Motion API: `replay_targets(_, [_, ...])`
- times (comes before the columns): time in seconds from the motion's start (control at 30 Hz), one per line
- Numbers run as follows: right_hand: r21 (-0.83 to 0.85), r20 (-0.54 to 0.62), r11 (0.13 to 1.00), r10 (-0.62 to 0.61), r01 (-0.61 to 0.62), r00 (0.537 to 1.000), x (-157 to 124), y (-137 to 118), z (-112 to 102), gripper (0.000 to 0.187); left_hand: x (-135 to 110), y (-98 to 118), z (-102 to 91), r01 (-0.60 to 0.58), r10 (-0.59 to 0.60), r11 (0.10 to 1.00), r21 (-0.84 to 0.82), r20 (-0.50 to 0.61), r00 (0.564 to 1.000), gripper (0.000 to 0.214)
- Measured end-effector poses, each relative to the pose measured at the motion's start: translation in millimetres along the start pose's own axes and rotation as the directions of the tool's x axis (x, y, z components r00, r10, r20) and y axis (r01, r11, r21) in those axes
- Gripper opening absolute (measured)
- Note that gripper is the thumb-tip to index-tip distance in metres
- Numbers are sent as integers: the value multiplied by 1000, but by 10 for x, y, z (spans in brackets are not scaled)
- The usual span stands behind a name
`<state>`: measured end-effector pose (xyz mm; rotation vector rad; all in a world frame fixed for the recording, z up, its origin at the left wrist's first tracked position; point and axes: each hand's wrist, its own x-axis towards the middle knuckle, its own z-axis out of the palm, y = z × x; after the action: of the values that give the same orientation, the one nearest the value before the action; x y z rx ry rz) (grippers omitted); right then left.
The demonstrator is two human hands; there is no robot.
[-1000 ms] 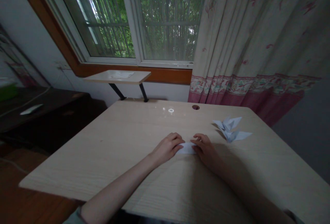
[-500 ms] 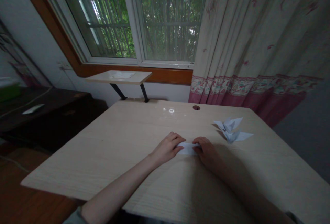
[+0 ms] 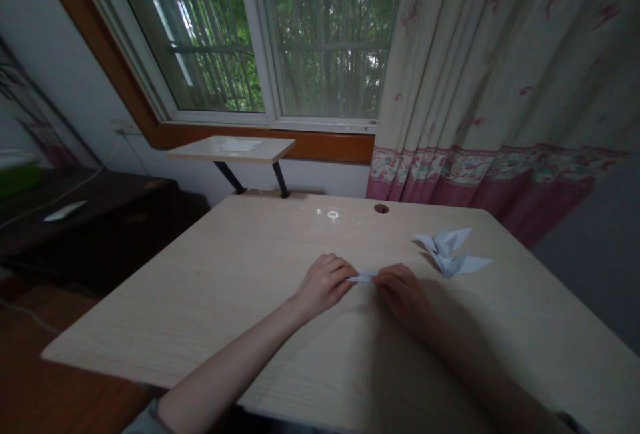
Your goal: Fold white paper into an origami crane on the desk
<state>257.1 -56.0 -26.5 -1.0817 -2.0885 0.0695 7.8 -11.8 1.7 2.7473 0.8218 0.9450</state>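
Note:
A narrow folded strip of white paper (image 3: 365, 275) is held just above or on the table, stretched between both hands. My left hand (image 3: 327, 281) pinches its left end, with the fingers closed around the paper. At the right end, my right hand (image 3: 403, 291) grips it between thumb and fingers. The fingers hide both ends of the paper. To the right of my right hand lies a folded white paper crane (image 3: 445, 254) with its pointed parts spread, touched by neither hand.
The light wood table (image 3: 225, 274) has a round cable hole (image 3: 381, 209) near its back edge. A small raised shelf (image 3: 185, 152) bears some white sheets (image 3: 239, 145) at the back left. A patterned curtain (image 3: 450, 87) hangs behind on the right. A dark cabinet (image 3: 125, 201) stands at left.
The paper between my hands now shows as a much narrower strip, its near part turned up or folded over. My fingers have closed further around it. The paper crane stays put.

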Motion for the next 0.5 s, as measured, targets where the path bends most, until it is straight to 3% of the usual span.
replay_targets(0.2, [57, 21, 998, -5, 4, 1000, -6, -22, 5, 25, -5, 6, -2, -40, 40, 999, 16, -11, 999, 16])
replay_targets(0.5, [50, 244, 990, 113, -129, 963, 33, -124, -50, 25, 2, -31, 4, -30, 41, 995, -90, 124, 991, 20])
